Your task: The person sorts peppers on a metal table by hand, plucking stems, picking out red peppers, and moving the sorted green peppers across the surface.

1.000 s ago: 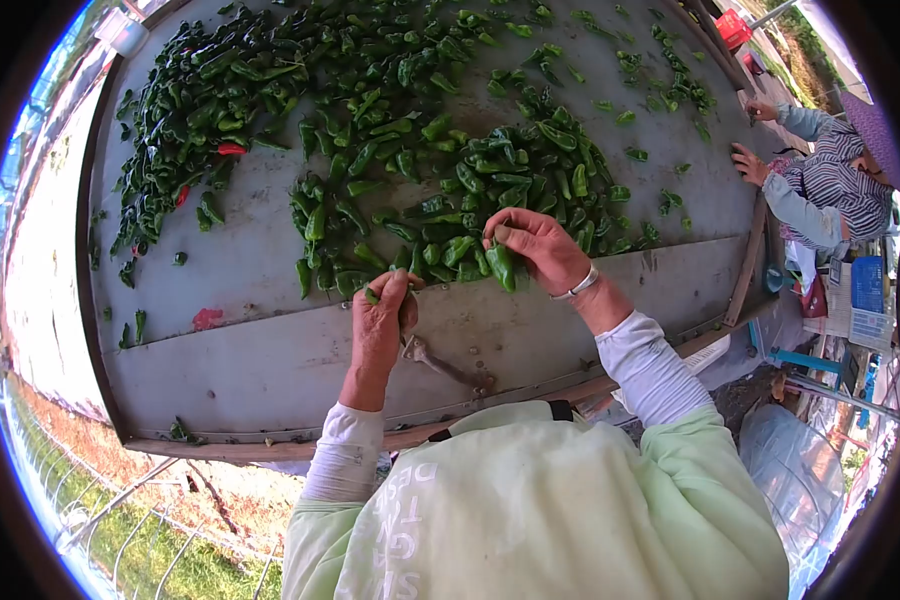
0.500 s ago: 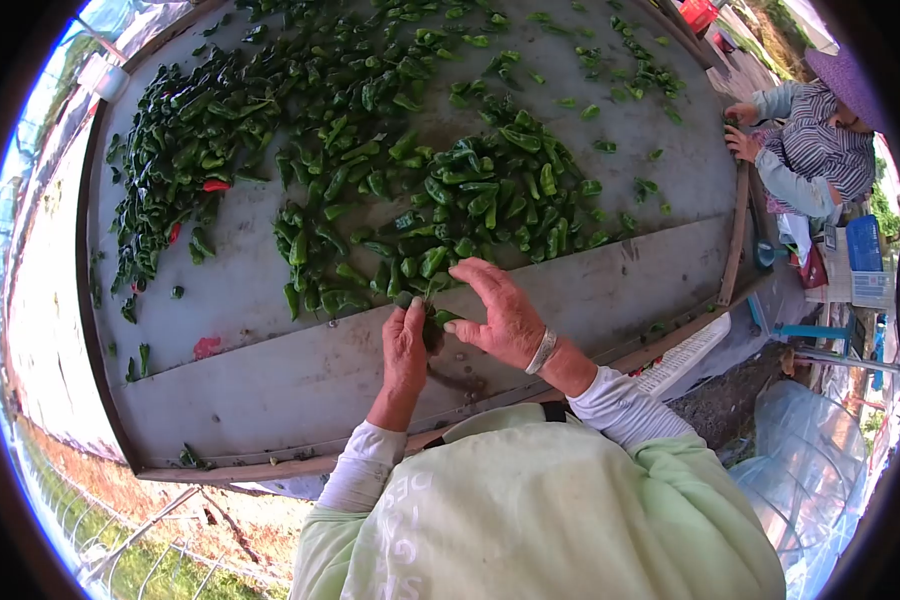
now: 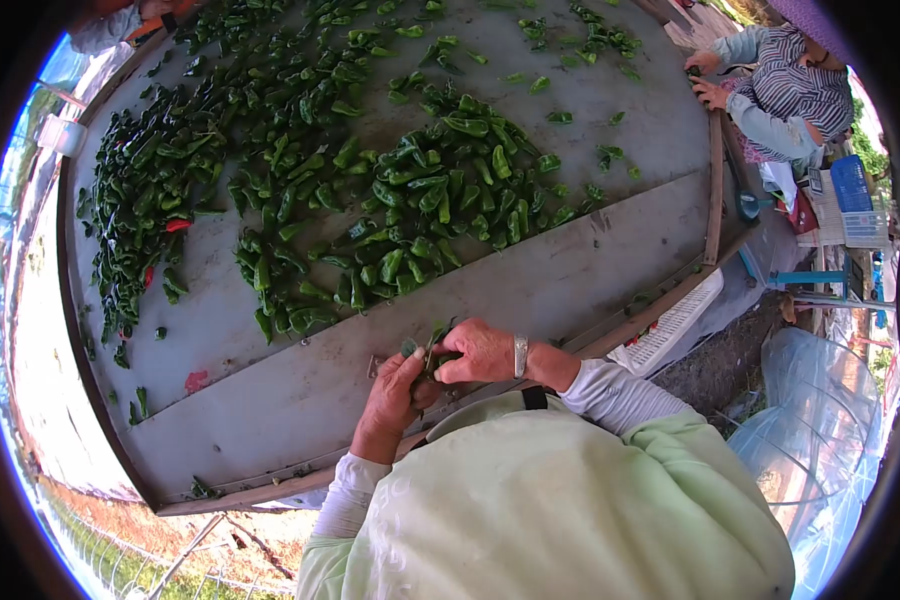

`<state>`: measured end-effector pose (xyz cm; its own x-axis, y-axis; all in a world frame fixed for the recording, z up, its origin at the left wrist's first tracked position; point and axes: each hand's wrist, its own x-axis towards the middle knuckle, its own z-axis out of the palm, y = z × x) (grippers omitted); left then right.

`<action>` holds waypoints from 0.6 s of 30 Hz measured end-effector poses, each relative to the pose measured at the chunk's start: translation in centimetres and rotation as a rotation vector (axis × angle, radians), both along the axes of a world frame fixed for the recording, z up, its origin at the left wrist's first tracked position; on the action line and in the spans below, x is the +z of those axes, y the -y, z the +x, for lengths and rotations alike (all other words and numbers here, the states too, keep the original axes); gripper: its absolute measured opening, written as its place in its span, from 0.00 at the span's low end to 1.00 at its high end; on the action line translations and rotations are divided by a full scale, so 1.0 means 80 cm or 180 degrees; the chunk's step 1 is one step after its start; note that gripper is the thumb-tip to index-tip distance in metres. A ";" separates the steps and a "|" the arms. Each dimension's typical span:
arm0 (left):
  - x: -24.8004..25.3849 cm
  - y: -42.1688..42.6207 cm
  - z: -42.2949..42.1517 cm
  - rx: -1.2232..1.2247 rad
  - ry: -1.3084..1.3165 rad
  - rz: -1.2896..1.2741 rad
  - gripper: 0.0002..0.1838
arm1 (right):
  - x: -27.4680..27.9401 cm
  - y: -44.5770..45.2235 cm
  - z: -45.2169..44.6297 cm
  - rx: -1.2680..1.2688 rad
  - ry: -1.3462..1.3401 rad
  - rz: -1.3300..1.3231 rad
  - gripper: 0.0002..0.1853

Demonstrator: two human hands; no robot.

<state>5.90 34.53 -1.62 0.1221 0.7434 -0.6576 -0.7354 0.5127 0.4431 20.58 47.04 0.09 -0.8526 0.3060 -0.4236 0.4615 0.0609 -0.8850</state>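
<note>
Close to my body, over the near edge of the metal table (image 3: 530,290), both hands meet around small green peppers (image 3: 431,352). My left hand (image 3: 388,398) is closed on them from below, with thumb and fingers pressed together. From the other side, my right hand (image 3: 485,350), with a bracelet at the wrist, pinches at the same peppers. Its fingers partly hide them, so I cannot tell how many there are. Just beyond lies a pile of loose green peppers (image 3: 440,185). A larger heap (image 3: 155,180) spreads to the left, with a red pepper (image 3: 178,225) in it.
A co-worker in a striped top (image 3: 800,90) handles something at the table's right edge. Another person's sleeve (image 3: 105,30) shows at top left. A white crate (image 3: 675,315) sits below the wooden rim (image 3: 610,335); a blue basket (image 3: 852,183) stands far right.
Both hands have drawn back from the pile towards my body and come closer together. My right hand's fingers, spread before, now close on the green peppers. The view has shifted slightly.
</note>
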 end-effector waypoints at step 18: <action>0.035 0.092 -0.152 0.1727 -0.0176 0.0704 0.11 | -0.020 -0.121 0.048 -0.2287 -0.0697 -0.0917 0.23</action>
<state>-6.27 27.21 1.21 -0.3442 0.8103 -0.4743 -0.8396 -0.0395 0.5418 24.39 56.71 -1.52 -0.5617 0.7155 -0.4153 0.1152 -0.4295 -0.8957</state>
